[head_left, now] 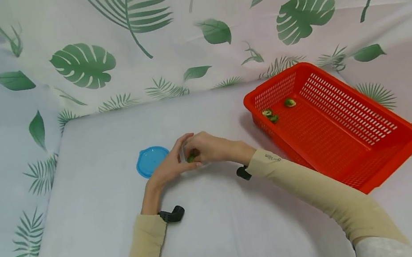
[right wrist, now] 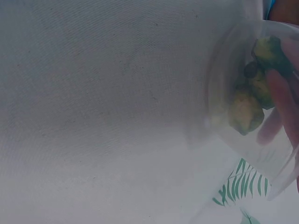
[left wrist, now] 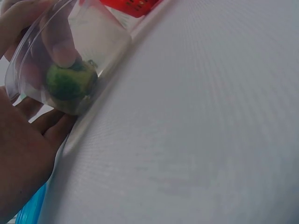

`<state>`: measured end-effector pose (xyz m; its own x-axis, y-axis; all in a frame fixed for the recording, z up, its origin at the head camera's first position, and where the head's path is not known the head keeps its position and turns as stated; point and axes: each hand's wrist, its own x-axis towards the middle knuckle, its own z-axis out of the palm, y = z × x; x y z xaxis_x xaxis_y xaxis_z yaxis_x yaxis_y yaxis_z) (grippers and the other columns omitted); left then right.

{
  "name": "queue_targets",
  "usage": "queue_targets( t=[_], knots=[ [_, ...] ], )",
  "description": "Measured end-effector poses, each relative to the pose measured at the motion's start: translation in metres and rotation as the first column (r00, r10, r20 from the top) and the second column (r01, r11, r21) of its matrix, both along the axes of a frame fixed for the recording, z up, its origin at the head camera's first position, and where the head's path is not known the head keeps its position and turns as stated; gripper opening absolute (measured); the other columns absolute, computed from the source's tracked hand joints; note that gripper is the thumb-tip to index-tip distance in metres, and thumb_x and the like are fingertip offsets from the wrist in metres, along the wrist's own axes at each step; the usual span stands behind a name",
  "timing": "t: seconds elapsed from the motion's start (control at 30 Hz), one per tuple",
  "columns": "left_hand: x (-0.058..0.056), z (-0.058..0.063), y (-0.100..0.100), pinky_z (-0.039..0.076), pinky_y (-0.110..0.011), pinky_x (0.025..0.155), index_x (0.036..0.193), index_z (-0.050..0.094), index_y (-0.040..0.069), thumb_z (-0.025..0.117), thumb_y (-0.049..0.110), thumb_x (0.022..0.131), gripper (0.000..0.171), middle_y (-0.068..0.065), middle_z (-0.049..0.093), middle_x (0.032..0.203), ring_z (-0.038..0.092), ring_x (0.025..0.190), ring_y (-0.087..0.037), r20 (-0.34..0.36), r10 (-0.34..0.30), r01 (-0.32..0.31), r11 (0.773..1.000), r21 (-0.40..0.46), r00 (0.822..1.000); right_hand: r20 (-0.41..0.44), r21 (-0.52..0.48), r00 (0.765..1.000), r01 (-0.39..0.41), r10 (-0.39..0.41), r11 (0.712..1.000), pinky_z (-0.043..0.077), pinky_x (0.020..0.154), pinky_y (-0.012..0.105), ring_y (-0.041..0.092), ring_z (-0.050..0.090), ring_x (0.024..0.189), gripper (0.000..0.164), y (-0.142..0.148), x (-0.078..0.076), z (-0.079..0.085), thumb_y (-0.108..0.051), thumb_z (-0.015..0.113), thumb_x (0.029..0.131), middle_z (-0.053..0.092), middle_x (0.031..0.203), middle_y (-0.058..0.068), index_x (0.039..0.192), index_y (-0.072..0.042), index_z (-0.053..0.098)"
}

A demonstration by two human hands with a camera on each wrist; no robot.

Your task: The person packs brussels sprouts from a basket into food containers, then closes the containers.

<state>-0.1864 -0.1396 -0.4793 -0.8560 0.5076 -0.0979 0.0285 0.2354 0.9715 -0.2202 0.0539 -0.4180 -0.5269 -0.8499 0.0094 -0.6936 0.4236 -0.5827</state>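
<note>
Over white cloth (head_left: pixel 213 226), curled right-hand fingers (head_left: pixel 197 143) pinch a green piece (head_left: pixel 191 159).

I count one bare left hand (head_left: pixel 167 168) and one bare right hand (head_left: pixel 212 146), both mine; two black wrist cameras (head_left: pixel 173 215); one clear plastic tub (left wrist: pixel 88 42); at its nine o'clock, one round blue plastic lid (head_left: pixel 152 160); at its three, one red rectangular plastic basket (head_left: pixel 336 130) holding three lumpy yellow-green pieces (head_left: pixel 289 102) toward ten o'clock; inside the tub, at least three more.

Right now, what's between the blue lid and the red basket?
From lid to basket: left hand, clear container, right hand, then bare white table. The head view shows that.
</note>
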Motion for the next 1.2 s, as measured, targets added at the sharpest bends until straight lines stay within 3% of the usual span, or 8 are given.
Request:
queue_targets(
  t=[0.3,0.53,0.8,1.2],
  knots=[
    [0.009,-0.007,-0.001,0.020,-0.066,0.122,0.163,0.023,0.032,0.083,0.032,0.088,0.096,0.000,0.022,0.170,0.018,0.158,-0.026,-0.001,0.003,-0.003,1.000,0.005,1.000,0.022,0.003,0.999,-0.033,0.032,0.999,0.055,0.074,0.020,0.014,0.064,0.078,0.011,0.002,0.009,-0.002,0.005,0.076,0.087,0.074,0.091,0.011,0.097,0.001,0.076],
    [0.016,-0.011,-0.003,0.017,-0.069,0.121,0.161,0.025,0.034,0.079,0.024,0.091,0.089,0.001,0.015,0.172,0.007,0.159,-0.027,0.015,0.004,-0.004,1.000,0.021,1.000,0.030,0.016,0.999,-0.014,0.014,1.000,0.058,0.080,0.023,0.017,0.070,0.086,0.019,0.008,0.012,0.004,0.003,0.077,0.087,0.077,0.100,0.012,0.106,0.002,0.076],
    [0.012,-0.005,-0.001,0.011,-0.073,0.120,0.160,0.026,0.038,0.080,0.026,0.090,0.089,0.005,0.011,0.172,-0.006,0.160,-0.027,0.024,0.011,-0.012,1.000,0.019,1.000,-0.013,0.032,1.000,0.028,-0.027,0.999,0.060,0.088,0.036,0.027,0.071,0.096,0.023,0.028,0.006,0.033,0.002,0.074,0.090,0.076,0.109,0.014,0.113,0.001,0.077],
    [0.004,-0.001,0.006,0.009,-0.073,0.120,0.163,0.024,0.024,0.080,0.024,0.090,0.092,0.002,0.037,0.164,0.011,0.159,-0.023,-0.022,-0.008,0.008,0.999,0.032,1.000,-0.065,0.065,0.994,0.097,-0.092,0.993,0.060,0.087,0.037,0.020,0.070,0.093,0.019,0.066,0.002,0.079,-0.010,0.075,0.093,0.077,0.105,0.005,0.111,-0.007,0.078]
  ],
)
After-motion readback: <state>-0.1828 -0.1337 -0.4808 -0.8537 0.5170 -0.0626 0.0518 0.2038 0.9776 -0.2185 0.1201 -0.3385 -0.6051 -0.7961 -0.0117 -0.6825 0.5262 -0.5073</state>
